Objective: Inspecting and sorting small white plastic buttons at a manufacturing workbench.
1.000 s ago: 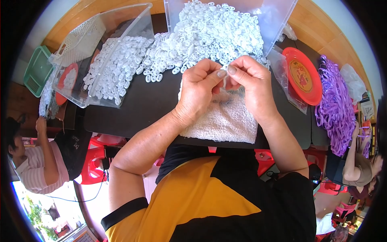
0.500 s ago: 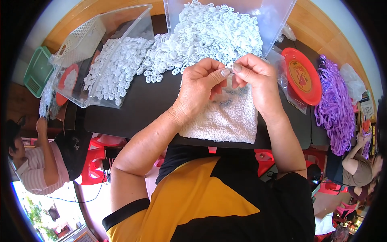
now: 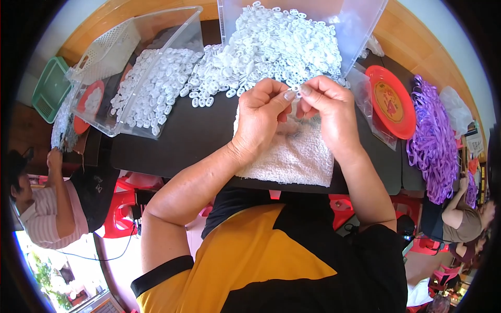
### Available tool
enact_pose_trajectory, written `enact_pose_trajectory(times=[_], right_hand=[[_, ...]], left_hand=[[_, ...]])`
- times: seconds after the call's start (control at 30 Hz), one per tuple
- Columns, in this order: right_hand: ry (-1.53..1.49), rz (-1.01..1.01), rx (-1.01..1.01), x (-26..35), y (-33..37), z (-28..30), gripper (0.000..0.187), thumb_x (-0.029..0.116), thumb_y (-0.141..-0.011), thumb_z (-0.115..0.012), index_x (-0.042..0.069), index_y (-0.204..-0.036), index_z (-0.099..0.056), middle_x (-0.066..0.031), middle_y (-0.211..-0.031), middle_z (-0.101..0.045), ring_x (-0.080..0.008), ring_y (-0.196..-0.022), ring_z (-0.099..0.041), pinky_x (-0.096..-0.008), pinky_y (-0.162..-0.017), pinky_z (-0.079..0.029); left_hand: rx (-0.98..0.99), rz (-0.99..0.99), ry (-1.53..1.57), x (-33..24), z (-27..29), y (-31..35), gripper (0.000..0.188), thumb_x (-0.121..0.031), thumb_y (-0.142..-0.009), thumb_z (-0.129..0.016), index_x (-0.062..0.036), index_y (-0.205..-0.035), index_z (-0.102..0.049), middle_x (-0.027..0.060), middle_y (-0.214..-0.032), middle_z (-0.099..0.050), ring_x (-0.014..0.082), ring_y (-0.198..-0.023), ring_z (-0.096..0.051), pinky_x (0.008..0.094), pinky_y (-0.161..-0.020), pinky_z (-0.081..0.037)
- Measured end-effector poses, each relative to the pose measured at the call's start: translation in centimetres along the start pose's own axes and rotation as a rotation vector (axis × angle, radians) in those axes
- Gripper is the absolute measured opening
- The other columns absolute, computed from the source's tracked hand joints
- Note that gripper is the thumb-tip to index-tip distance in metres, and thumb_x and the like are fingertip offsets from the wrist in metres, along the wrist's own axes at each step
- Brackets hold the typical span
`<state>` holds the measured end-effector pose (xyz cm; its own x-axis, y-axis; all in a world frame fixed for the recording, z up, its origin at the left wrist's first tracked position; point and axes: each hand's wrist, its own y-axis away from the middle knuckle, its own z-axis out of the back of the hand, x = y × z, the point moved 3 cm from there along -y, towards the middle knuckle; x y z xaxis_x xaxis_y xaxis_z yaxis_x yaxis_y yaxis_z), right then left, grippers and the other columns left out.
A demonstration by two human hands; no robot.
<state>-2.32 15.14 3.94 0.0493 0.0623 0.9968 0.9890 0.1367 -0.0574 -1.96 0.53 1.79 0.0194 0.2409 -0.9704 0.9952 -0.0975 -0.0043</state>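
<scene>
My left hand and my right hand meet above a white towel, thumbs and forefingers pinched together. Between the fingertips is a small white oval plastic piece, mostly covered by them. Small dark bits, too tiny to name, lie on the towel under my hands. Just beyond, a large heap of similar white oval plastic pieces with two holes spills out of a clear plastic bin onto the dark table.
At left, another clear bin holds more white pieces; a green basket stands beyond it. A red plate and a purple ribbon pile lie at right. One person sits left, others right.
My hands stay pinched together over the towel, with only slight shifts of the fingers. The whole view has moved a little.
</scene>
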Motion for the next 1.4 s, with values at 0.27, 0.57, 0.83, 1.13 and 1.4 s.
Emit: enact_pose_trajectory(times=[0.27,0.57,0.83,1.13,1.4], right_hand=[[0.161,0.124,-0.053,0.7,-0.4,0.9,0.018,0.019,-0.093,-0.062,0.001,-0.09,-0.065,0.0007,-0.07,-0.056,-0.0061,-0.067,-0.051,-0.0217,-0.062,-0.042],[0.142,0.129,-0.003,0.9,-0.3,0.5,0.015,0.013,-0.092,-0.064,-0.002,-0.094,-0.064,0.0003,-0.075,-0.057,-0.0061,-0.069,-0.051,-0.0224,-0.065,-0.044],[0.152,0.138,0.035,0.7,-0.2,0.4,0.01,0.009,-0.091,-0.063,-0.001,-0.093,-0.064,-0.0001,-0.078,-0.06,-0.0059,-0.07,-0.052,-0.0214,-0.065,-0.044],[0.104,0.087,-0.016,0.3,-0.2,1.0,0.017,0.018,-0.091,-0.063,0.0,-0.091,-0.064,-0.0017,-0.075,-0.06,-0.0096,-0.067,-0.058,-0.0222,-0.063,-0.041],[0.012,0.15,-0.08,0.4,-0.7,1.8,0.014,0.013,-0.091,-0.064,0.0,-0.096,-0.064,-0.0034,-0.077,-0.062,-0.0112,-0.068,-0.06,-0.022,-0.063,-0.041]], left_hand=[[0.039,0.097,0.086,-0.2,0.0,-0.2,0.012,-0.013,-0.093,-0.063,-0.0015,-0.089,-0.061,0.001,-0.069,-0.057,0.0065,-0.058,-0.049,0.0209,-0.049,-0.042],[0.08,0.093,0.089,0.1,0.1,-0.4,0.013,-0.014,-0.093,-0.062,-0.0012,-0.09,-0.061,0.0017,-0.07,-0.059,0.0068,-0.057,-0.051,0.0207,-0.048,-0.04],[0.1,0.107,0.044,-0.1,0.1,-0.3,0.012,-0.012,-0.092,-0.062,-0.0003,-0.091,-0.062,0.0017,-0.069,-0.059,0.0061,-0.057,-0.051,0.021,-0.049,-0.041],[0.101,-0.019,-0.103,-0.3,0.1,0.0,0.015,-0.015,-0.09,-0.061,-0.0001,-0.089,-0.062,0.0011,-0.068,-0.057,0.0057,-0.059,-0.049,0.0205,-0.053,-0.042],[0.065,0.1,0.107,-0.5,-0.1,-0.3,0.014,-0.014,-0.089,-0.062,-0.0008,-0.087,-0.06,0.0037,-0.07,-0.057,0.0097,-0.055,-0.049,0.023,-0.047,-0.036]])
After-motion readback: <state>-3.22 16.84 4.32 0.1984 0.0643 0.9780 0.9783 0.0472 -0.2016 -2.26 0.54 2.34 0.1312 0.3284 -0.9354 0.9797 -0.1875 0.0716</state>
